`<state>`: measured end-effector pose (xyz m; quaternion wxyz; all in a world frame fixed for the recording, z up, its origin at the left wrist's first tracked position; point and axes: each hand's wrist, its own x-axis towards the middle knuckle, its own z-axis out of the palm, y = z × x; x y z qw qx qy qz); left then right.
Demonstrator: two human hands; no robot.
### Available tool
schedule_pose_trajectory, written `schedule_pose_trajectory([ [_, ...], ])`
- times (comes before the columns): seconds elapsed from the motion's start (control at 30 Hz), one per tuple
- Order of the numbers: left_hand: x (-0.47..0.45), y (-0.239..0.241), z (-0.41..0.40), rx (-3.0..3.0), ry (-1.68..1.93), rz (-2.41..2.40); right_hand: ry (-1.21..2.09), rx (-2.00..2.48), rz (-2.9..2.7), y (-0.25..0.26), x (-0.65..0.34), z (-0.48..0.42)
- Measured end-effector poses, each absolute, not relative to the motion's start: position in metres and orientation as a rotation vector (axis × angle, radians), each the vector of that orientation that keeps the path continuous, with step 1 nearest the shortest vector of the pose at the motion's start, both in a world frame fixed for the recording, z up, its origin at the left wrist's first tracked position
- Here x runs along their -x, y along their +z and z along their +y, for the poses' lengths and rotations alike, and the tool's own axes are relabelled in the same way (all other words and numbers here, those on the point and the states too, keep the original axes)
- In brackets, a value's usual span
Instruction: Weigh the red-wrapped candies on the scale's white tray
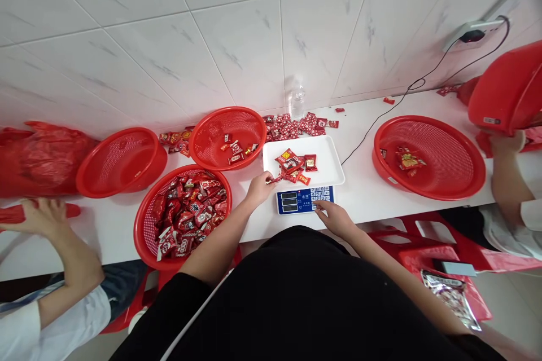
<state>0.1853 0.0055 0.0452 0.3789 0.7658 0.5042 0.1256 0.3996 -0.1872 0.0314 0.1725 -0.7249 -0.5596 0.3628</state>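
Observation:
A white tray (pixel 334 166) sits on top of a digital scale, whose blue panel (pixel 300 202) carries displays and number keys. Several red-wrapped snack packets (pixel 290 161) lie on the tray. At the tray's front left corner, my left hand (pixel 259 189) pinches a small red packet (pixel 276 179) by its end. My right hand (pixel 332 218) is at the right side of the keypad, holding nothing, fingers apart and fingertips at the lower keys; whether they press a key I cannot tell.
A full red basket (pixel 141 231) stands left, with sparser baskets (pixel 212 138) (pixel 122 166) behind. Another basket (pixel 449 152) is right. Red packets (pixel 282 128) and a clear bottle (pixel 297 100) line the wall. A black cord (pixel 381 119) crosses the table. Co-workers' hands (pixel 40 215) (pixel 506 142) work either side.

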Motion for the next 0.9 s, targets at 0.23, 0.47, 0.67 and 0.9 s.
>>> schedule_pose_trajectory([
  [0.23,-0.145,0.050,-0.004,-1.516,0.456,1.283,1.061,2.052,-1.604,0.030,-0.398,-0.182],
  [0.47,-0.124,0.042,-0.026,-1.497,0.300,1.268,1.105,2.061,-1.649,0.032,-0.396,-0.175],
  [0.67,-0.122,0.043,-0.038,-1.441,0.231,1.243,1.157,2.141,-1.686,0.034,-0.396,-0.161],
  [0.9,-0.126,0.045,-0.046,-1.377,0.220,1.203,1.165,2.219,-1.762,0.031,-0.396,-0.129],
])
